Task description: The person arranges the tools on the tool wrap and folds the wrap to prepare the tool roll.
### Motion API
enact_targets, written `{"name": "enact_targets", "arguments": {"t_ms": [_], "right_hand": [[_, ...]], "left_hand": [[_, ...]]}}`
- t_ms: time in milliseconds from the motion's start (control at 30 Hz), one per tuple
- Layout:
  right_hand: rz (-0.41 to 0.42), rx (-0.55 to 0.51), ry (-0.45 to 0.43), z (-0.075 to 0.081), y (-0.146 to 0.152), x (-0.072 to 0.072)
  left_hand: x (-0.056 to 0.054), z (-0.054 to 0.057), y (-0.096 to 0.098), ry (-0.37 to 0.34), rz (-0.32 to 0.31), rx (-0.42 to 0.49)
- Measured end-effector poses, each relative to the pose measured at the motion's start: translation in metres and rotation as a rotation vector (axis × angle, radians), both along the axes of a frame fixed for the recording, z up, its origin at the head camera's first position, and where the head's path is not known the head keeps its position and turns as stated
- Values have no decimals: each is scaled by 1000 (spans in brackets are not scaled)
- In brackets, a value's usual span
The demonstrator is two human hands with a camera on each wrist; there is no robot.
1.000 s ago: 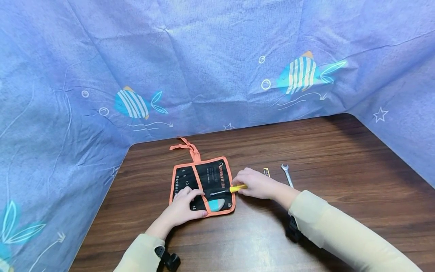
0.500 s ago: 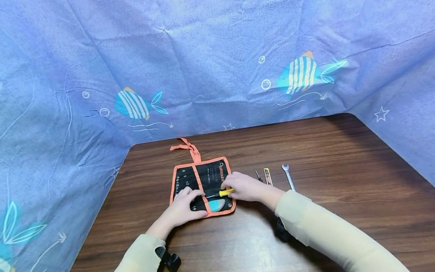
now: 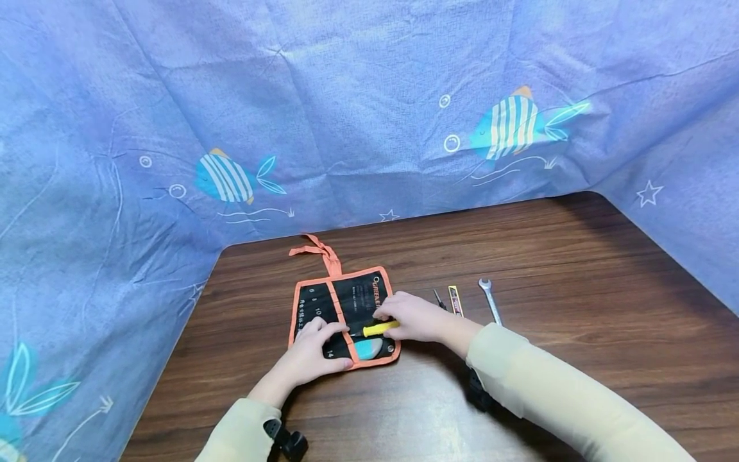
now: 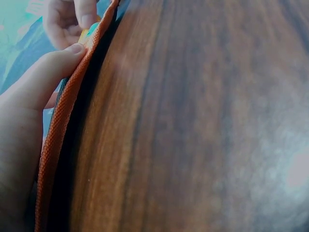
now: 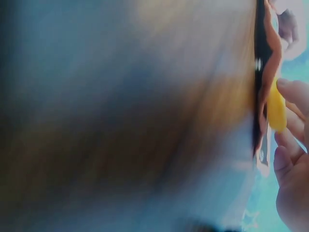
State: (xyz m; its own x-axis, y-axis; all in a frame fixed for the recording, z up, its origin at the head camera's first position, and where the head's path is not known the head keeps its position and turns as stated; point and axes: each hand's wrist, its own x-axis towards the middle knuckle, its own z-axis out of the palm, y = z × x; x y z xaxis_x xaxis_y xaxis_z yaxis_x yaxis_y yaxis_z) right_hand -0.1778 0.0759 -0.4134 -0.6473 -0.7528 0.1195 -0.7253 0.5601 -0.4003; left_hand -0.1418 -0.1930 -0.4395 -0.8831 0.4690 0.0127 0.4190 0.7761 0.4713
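A black tool pouch (image 3: 359,296) with orange edging lies flat on the table. My left hand (image 3: 314,350) rests on its left part, index finger at the orange pocket seam and thumb near the lower edge; in the left wrist view the thumb (image 4: 58,65) lies along the orange border. My right hand (image 3: 418,317) pinches the yellow handle of a screwdriver (image 3: 378,329), held low over the pouch. Its handle points right, and the shaft runs left to the seam, where its tip is hidden. Just below, a rounded teal-and-grey end (image 3: 366,349) sticks out of a pocket.
Right of the pouch lie a small dark tool with a thin metal shaft (image 3: 439,298), a yellow-and-black strip (image 3: 455,300) and an open-end wrench (image 3: 489,299), partly covered by the right arm. Orange ties (image 3: 323,252) trail behind the pouch. A blue fish-print curtain (image 3: 358,115) surrounds the table.
My right hand has moved left over the pouch with the screwdriver. The shaft, plainly visible a second ago, has slid mostly out of sight at the seam. My left hand has stayed put.
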Motion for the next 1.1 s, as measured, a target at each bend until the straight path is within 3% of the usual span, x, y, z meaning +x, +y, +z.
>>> {"name": "enact_targets", "arguments": {"t_ms": [367, 800, 1100], "right_hand": [[-52, 11, 19, 1, 31, 2], [-17, -3, 43, -4, 19, 5], [-1, 0, 18, 1, 4, 3]], "left_hand": [[0, 0, -1, 3, 4, 6], [2, -2, -1, 16, -12, 7], [2, -2, 0, 32, 18, 30]]}}
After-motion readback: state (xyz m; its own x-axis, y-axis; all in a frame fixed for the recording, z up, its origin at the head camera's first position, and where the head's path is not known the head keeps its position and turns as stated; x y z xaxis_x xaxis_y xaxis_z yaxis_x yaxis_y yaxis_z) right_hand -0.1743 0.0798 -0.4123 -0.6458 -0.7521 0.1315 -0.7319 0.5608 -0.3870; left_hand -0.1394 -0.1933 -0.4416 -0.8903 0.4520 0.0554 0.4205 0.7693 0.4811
